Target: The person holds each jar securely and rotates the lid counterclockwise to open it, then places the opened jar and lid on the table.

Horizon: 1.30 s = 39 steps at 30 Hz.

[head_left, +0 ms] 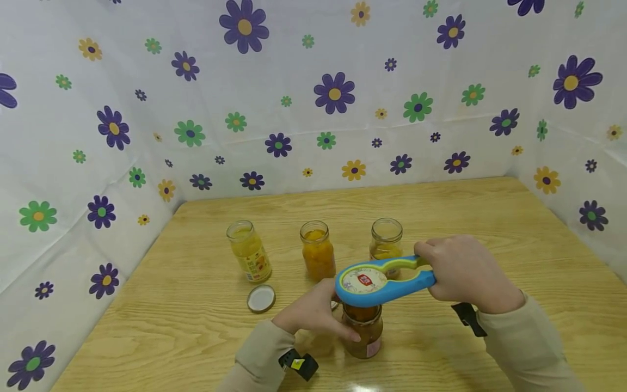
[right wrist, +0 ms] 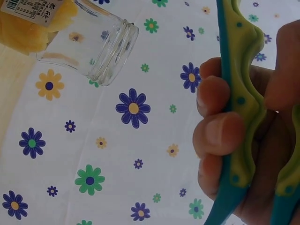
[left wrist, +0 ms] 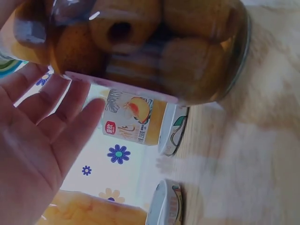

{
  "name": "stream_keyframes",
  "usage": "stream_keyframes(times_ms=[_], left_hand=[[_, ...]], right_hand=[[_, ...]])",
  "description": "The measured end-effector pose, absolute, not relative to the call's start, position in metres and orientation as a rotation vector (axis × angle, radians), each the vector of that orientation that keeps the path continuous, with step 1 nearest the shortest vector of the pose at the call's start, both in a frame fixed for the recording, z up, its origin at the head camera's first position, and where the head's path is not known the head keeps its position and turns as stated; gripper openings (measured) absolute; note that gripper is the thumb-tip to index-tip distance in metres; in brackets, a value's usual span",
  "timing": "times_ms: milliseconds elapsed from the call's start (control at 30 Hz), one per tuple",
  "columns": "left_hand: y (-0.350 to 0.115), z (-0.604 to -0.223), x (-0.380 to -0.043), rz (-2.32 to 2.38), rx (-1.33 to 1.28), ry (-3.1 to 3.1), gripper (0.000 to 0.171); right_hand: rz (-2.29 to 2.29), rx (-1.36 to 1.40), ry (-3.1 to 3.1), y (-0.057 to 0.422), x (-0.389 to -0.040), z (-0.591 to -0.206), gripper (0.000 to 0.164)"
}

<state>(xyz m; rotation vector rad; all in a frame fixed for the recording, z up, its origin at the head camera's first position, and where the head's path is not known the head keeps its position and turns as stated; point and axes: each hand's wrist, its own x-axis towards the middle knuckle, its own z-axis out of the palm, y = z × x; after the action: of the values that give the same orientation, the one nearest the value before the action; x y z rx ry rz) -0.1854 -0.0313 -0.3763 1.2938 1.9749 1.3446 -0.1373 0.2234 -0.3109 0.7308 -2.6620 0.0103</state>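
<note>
A glass jar of dark brown round fruit (head_left: 364, 329) stands upright near the front of the table. My left hand (head_left: 313, 310) holds it from the left side, thumb in front and fingers behind. Over its patterned lid (head_left: 361, 280) fits the ring of a blue and yellow-green jar opener (head_left: 409, 287). My right hand (head_left: 465, 269) grips the opener's two handles at the right end. Fingers curled round one handle (right wrist: 234, 140) show in the right wrist view. The dark fruit jar (left wrist: 140, 47) fills the top of the left wrist view.
Behind stand three lidless jars: one of yellow fruit (head_left: 252, 256), one of orange fruit (head_left: 318, 256), and one partly hidden by the opener (head_left: 387, 234). A loose lid (head_left: 261, 299) lies at left; another lid (left wrist: 164, 204) shows in the left wrist view. Flowered cloth (head_left: 294, 65) surrounds the table.
</note>
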Motion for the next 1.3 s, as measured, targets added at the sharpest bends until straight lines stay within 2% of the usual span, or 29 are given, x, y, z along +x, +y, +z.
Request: stream_keyframes(times_ms=[133,400,767,1133,1300], left_hand=[[-0.028,-0.364,-0.178,1.391,1.281,1.938,0.064],[-0.019,-0.364,-0.174,1.428,1.283,1.969,0.060],[-0.003,-0.365,-0.169,1.423,1.133,2.077,0.055],[0.037,-0.391,-0.180,1.501,1.204,2.086,0.055],[0.056,-0.399,-0.187,1.474,1.225,2.207,0.046]], right_hand=[[0.017,0.736,-2.644,0.225,-0.137,-0.312,0.021],[0.010,0.702,-2.778,0.226,-0.134,-0.307,0.021],[0.100,0.622,-2.879,0.244,-0.135,-0.300,0.021],[0.152,0.421,-2.940,0.284,-0.132,-0.295,0.015],[0.194,0.354,-2.968,0.299,-0.130,-0.293,0.015]])
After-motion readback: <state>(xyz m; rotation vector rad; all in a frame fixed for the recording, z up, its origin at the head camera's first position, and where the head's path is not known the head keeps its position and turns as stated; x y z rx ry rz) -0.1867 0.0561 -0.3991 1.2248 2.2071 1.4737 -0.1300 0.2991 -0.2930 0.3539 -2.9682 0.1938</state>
